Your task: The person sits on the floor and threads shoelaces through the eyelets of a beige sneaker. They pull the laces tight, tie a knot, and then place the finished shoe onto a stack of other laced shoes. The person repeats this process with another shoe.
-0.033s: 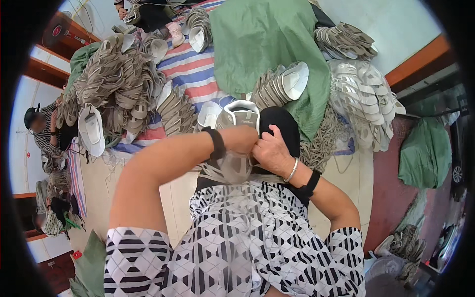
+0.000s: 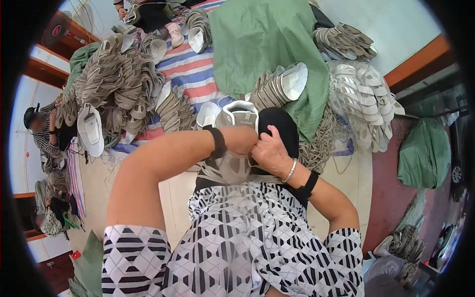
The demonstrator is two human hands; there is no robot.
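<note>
A grey-beige shoe upper point(image 2: 242, 119) with a white-lined collar rests on my lap, its opening pointing away from me. My left hand point(image 2: 243, 139) is bent inward over the upper, closed, with its fingertips hidden under it. Against it presses my right hand point(image 2: 272, 152), its fingers curled together and one finger raised. What the two hands pinch between them is too hidden to make out. A pale, see-through front part point(image 2: 234, 168) lies below my left wrist. Beside the upper on the left sits another white-lined shoe piece point(image 2: 208, 115).
Nested stacks of shoe uppers point(image 2: 111, 84) pile up at the left, with a shorter row point(image 2: 279, 86) ahead. A green sheet point(image 2: 262, 39) covers the far middle. Beige laces point(image 2: 316, 141) lie right of my knee, near bagged uppers point(image 2: 361, 104). Another person point(image 2: 47, 128) sits at far left.
</note>
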